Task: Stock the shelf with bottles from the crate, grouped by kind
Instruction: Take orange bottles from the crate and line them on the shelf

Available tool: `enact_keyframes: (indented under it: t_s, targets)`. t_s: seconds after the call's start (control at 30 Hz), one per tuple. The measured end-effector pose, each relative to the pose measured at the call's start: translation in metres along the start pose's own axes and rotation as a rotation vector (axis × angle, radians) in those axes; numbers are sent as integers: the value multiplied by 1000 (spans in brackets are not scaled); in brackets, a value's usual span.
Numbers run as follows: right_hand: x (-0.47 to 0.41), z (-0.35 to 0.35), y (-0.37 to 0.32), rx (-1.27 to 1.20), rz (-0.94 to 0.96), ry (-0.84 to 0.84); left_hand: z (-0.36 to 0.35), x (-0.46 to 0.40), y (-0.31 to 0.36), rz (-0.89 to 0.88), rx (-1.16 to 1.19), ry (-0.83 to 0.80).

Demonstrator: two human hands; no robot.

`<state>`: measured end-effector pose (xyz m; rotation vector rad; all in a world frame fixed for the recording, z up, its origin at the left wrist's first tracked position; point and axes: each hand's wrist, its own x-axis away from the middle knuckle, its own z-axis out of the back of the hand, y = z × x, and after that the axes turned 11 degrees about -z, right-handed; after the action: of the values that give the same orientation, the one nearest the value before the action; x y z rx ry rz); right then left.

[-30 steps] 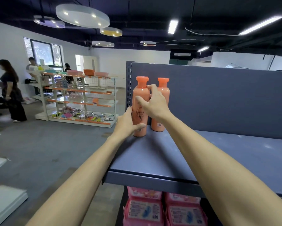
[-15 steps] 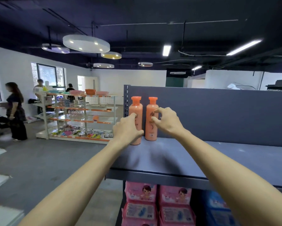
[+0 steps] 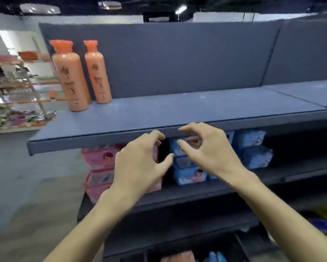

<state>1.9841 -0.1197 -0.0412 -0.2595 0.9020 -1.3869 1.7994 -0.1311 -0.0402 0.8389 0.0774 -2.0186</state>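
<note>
Two orange bottles (image 3: 83,76) stand side by side at the left end of the shelf (image 3: 177,110). Both hands (image 3: 177,157) hang empty, fingers loosely spread, below the shelf's front edge. Better to put the next same-kind bottle just beside the pair, labels forward.

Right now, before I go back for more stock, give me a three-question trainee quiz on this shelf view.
1. True or false: both orange bottles stand upright at the left end of the top shelf.
2. What does the left hand hold? A) a bottle B) a pink pack C) nothing
3. Fill in: on the shelf below, the blue packs sit to the ____ of the pink packs.

Key: 1 true. 2 C; like the right hand, it hangs in front of the shelf edge, fingers loosely curled. 3 right.
</note>
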Motion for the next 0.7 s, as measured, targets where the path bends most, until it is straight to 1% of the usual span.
enact_keyframes:
  t_s: [0.17,0.27,0.4,0.5,0.6,0.7]
  targets:
    - [47,0,87,45,-145,-44,-87,24,37,33,38,-236]
    - [73,-9,133,60,-270,-124,-136,48,44,82,54,-354]
    - [120,-44,194,24,-455,-254,-200,101,45,219,79,-547]
    - [160,-78,238,63,-591,-398,-244,151,32,370,87,-701]
    - [200,-115,277,94,-721,-534,-279,199,16,531,100,-823]
    - [233,-152,311,110,-836,-660,-314,242,5,629,112,-940]
